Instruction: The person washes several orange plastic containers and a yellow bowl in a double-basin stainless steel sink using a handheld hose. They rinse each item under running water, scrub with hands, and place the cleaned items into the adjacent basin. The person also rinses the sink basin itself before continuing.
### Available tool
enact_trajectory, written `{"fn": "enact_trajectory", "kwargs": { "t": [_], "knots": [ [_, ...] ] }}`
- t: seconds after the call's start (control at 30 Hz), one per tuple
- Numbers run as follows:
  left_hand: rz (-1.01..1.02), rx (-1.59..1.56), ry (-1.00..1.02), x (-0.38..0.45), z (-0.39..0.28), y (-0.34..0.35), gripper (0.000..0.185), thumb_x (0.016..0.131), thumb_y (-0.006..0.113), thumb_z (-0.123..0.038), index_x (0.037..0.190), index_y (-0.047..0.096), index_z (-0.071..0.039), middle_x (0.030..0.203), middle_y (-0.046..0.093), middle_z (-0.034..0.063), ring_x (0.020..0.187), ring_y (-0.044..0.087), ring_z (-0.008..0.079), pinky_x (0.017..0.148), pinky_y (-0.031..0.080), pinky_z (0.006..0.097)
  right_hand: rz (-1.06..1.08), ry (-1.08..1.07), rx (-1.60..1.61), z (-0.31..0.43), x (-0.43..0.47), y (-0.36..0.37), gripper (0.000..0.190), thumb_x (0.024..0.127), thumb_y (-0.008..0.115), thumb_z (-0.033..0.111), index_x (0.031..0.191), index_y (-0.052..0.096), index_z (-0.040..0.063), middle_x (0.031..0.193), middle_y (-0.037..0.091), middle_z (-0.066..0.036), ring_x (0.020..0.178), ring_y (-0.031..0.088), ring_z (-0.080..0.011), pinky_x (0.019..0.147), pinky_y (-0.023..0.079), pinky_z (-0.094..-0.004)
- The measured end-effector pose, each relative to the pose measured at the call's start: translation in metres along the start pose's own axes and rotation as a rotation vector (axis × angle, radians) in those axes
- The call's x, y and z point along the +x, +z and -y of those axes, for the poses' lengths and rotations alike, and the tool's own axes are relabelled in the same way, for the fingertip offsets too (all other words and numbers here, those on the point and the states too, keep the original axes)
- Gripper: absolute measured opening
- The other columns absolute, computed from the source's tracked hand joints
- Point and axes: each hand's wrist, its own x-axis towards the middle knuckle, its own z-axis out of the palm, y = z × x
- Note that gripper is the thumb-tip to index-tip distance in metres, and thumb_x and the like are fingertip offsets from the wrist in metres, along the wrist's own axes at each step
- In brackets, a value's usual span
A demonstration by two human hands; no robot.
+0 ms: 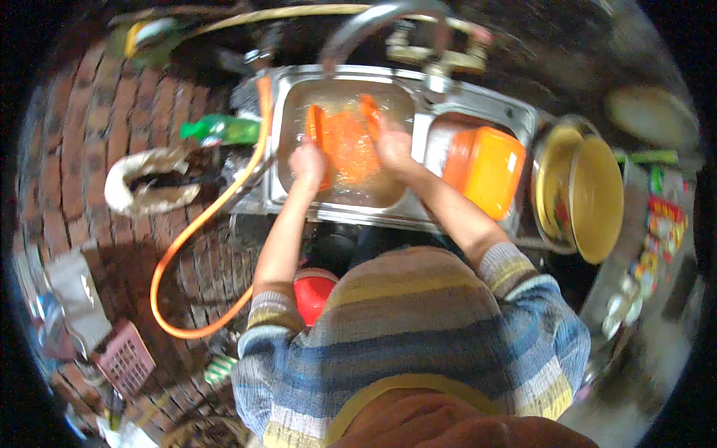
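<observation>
An orange plastic container (350,145) lies in the water of the left basin of a steel double sink (369,214). My left hand (309,162) is closed on its left rim. Around its right rim, near the basin's divider, my right hand (393,147) is closed. Water covers the container's middle, and its surface glints. In the right basin an orange-yellow plastic tub (498,171) rests tilted, outside my hands. The arched metal faucet (358,28) stands behind the left basin. Motion blur hides some finger detail.
An orange hose (193,227) loops left of the sink, by a green plastic bottle (224,130). Yellow basins (598,199) stand at the right. A red round object (315,294) is below my left forearm. A pink plastic basket (126,358) sits at the lower left, near the brick surface.
</observation>
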Motion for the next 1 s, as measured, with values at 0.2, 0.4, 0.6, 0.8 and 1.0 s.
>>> {"fn": "enact_trajectory", "kwargs": {
  "t": [0.2,0.4,0.6,0.8,1.0],
  "knots": [
    [-0.043,0.037,0.171,-0.042,-0.028,-0.029,0.021,0.077,0.055,-0.015,0.091,0.050,0.000,0.070,0.061,0.0221,0.069,0.060,0.0388,0.061,0.047,0.0472,-0.060,-0.237,-0.078,0.008,-0.068,-0.074,0.063,0.074,0.050,0.008,0.132,0.028,0.003,0.095,0.050,-0.020,0.085,0.054,-0.0351,0.073,0.046,-0.0419],
    [0.059,-0.760,0.325,-0.074,-0.076,-0.012,0.017,0.071,0.054,-0.004,0.087,0.050,0.000,0.055,0.049,0.0065,0.048,0.049,0.0185,0.046,0.041,0.0328,-0.555,0.052,0.327,-0.091,-0.147,-0.157,0.047,0.078,0.044,0.005,0.125,0.044,0.004,0.093,0.059,-0.017,0.085,0.058,-0.0247,0.076,0.045,-0.0345],
    [0.433,-1.064,0.319,-0.099,-0.199,0.069,0.013,0.077,0.058,-0.008,0.078,0.046,-0.002,0.068,0.053,0.0057,0.064,0.051,0.0118,0.053,0.041,0.0289,-0.352,0.369,0.406,-0.187,-0.164,-0.181,0.041,0.085,0.051,0.021,0.120,0.044,0.000,0.102,0.057,-0.024,0.096,0.054,-0.0374,0.084,0.041,-0.0428],
    [0.086,-0.893,0.523,-0.104,-0.189,0.085,0.015,0.079,0.058,-0.017,0.079,0.056,-0.002,0.093,0.053,0.0175,0.093,0.050,0.0289,0.083,0.039,0.0363,-0.341,0.456,-0.187,-0.148,-0.165,-0.176,0.065,0.075,0.062,0.021,0.121,0.032,-0.015,0.115,0.043,-0.031,0.109,0.040,-0.0422,0.095,0.031,-0.0443],
    [-0.062,-0.659,-0.179,-0.002,-0.027,0.127,0.023,0.078,0.058,-0.021,0.089,0.059,-0.001,0.088,0.061,0.0138,0.079,0.060,0.0269,0.068,0.047,0.0365,-0.518,0.054,-0.305,-0.081,-0.140,-0.164,0.051,0.070,0.061,0.009,0.116,0.045,-0.006,0.126,0.036,-0.028,0.117,0.034,-0.0428,0.099,0.028,-0.0470]
  ]
}}
